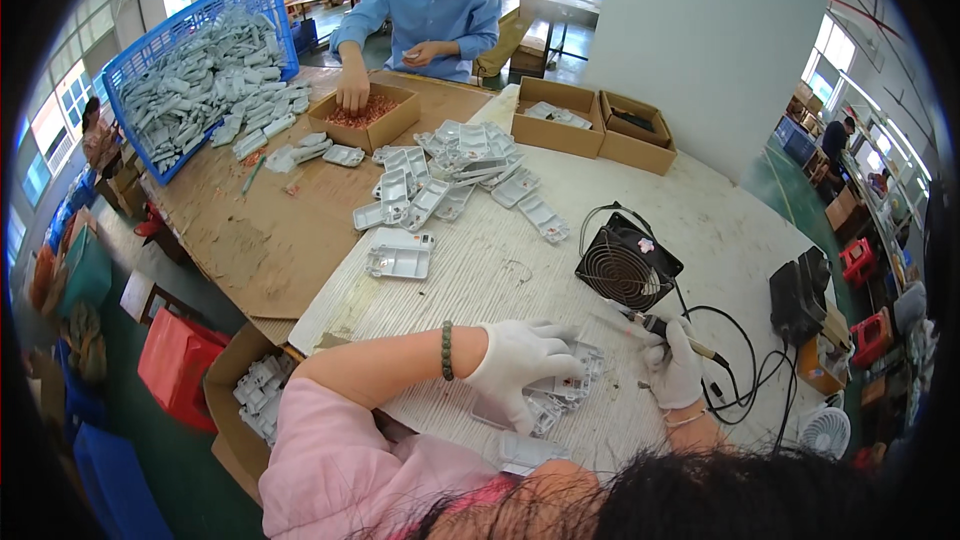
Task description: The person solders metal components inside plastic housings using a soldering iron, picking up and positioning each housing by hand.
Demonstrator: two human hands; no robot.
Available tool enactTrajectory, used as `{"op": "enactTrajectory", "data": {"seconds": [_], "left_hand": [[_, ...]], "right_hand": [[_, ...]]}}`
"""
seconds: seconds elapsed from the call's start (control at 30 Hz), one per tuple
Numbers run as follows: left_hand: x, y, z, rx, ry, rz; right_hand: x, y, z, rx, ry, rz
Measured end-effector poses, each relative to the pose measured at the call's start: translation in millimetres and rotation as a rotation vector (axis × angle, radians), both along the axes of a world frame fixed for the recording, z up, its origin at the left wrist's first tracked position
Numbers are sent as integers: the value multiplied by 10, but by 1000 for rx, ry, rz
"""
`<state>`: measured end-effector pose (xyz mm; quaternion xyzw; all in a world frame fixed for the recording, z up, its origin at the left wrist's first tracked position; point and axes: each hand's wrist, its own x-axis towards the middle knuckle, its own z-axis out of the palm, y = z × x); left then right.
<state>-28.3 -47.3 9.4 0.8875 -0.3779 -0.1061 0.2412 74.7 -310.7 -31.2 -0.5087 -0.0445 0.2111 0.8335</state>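
My left hand point(527, 364), in a white glove with a bead bracelet at the wrist, reaches over a small cluster of pale grey plastic casings point(572, 392). Its thumb and fingers are spread apart and appear to touch the casings; the palm hides part of them. My right hand point(672, 368), also gloved, is closed around a soldering iron point(655, 324) with a dark handle, its tip end pointing left and away from me. Close to my body lies another pale casing point(530, 450). A black fan point(628, 262) with a wire guard stands just beyond the iron.
Casings are heaped point(470, 155) mid-table. Across from me a person point(430, 20) reaches into a carton of copper-coloured parts point(365, 118). A blue basket point(285, 25) of grey parts leans far left. Cables point(745, 340) and a black device point(798, 295) lie right. Two cartons point(640, 152) stand beside the pillar.
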Motion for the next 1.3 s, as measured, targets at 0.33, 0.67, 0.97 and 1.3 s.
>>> {"op": "enactTrajectory", "data": {"seconds": [0.33,0.67,0.97,1.3], "left_hand": [[-234,-117,31,152,-53,-79],[-287,-164,8,139,-112,-53],[-287,-106,30,142,-120,-118],[-312,-164,42,240,-59,-86]], "right_hand": [[28,-19,-17,15,-28,-3],[36,-29,-43,13,-41,34],[12,-6,-4,11,-29,-4],[15,-20,-28,32,-23,-8]]}}
